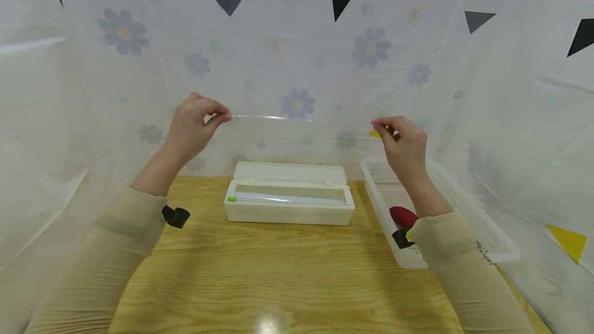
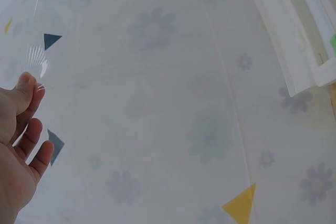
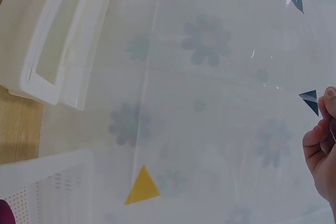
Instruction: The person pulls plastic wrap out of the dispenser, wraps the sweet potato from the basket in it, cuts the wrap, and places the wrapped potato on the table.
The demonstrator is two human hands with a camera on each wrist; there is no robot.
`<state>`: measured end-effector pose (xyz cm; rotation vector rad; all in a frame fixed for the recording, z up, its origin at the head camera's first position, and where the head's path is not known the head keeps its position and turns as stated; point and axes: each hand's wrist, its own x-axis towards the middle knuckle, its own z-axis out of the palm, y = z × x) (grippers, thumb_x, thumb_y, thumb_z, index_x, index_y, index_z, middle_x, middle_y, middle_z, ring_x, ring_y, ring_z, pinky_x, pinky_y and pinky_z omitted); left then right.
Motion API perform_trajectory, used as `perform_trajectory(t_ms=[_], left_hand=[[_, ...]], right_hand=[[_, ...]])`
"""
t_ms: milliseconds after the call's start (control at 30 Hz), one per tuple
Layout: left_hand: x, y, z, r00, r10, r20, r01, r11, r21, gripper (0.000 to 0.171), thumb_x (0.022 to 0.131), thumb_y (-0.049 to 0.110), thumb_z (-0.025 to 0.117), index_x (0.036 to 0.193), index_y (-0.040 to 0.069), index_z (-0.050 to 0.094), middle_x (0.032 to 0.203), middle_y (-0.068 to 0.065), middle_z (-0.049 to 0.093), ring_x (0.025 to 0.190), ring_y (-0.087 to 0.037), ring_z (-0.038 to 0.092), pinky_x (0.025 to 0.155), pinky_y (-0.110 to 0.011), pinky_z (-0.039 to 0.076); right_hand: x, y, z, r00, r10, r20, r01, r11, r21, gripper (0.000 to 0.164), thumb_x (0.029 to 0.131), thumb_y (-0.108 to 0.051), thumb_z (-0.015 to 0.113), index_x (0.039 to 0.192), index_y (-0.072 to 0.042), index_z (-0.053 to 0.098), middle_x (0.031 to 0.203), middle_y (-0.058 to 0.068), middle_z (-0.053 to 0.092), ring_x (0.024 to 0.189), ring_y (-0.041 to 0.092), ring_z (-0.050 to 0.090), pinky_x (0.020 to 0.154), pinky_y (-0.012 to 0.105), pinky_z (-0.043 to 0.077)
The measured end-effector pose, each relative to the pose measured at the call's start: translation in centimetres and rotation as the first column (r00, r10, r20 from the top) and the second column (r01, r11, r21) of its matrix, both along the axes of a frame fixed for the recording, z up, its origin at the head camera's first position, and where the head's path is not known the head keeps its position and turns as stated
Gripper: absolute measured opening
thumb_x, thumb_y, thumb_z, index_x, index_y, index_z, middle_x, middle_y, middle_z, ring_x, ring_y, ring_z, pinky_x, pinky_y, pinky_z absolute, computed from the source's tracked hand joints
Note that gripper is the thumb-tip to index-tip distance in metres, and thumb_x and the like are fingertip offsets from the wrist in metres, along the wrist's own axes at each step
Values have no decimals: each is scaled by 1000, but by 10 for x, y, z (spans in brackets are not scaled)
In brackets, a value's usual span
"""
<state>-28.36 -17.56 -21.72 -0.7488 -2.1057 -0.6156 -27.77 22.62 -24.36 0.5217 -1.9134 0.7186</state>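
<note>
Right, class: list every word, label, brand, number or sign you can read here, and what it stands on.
None can be read.
Dark marks on the white perforated plastic basket: too small and blurred to read.
Clear plastic film: no text visible.
White rectangular plastic box: no text visible.

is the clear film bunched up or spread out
Spread out: the clear film runs between the pinching left hand and right hand, its glinting edge nearly straight in the head view.

Head fwd/dn, wrist cams nr, box [image 1: 290,214] shared
</note>
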Motion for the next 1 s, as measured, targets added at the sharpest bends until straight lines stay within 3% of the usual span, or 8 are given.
perform_trajectory(t_ms=[767, 867, 1000], left_hand=[[0, 1, 5, 999, -7, -44, 9, 1000, 28, 11, 85, 9, 68, 87, -1, 71, 80, -15, 67, 75, -26, 45, 67, -34, 34], [1, 2, 7, 999, -11, -51, 13, 999, 34, 11, 85, 9, 68, 86, -2, 70, 79, -16, 67, 74, -27, 45, 80, -39, 40], [3, 3, 10, 998, -18, -57, 21, 999, 42, 11, 84, 7, 68, 86, -3, 70, 78, -17, 67, 73, -28, 45, 81, -40, 39]], right_hand=[[1, -1, 10, 999, 31, -36, -32, 999, -14, 8, 87, -8, 68, 88, -2, 73, 83, 11, 70, 66, 7, 48, 55, 11, 32], [1, -2, 12, 999, 36, -40, -37, 999, -16, 9, 87, -9, 67, 88, -3, 73, 83, 11, 70, 66, 7, 48, 55, 11, 32], [1, -3, 14, 998, 39, -46, -40, 999, -17, 9, 87, -9, 67, 89, -3, 74, 83, 11, 70, 66, 9, 49, 55, 11, 32]])
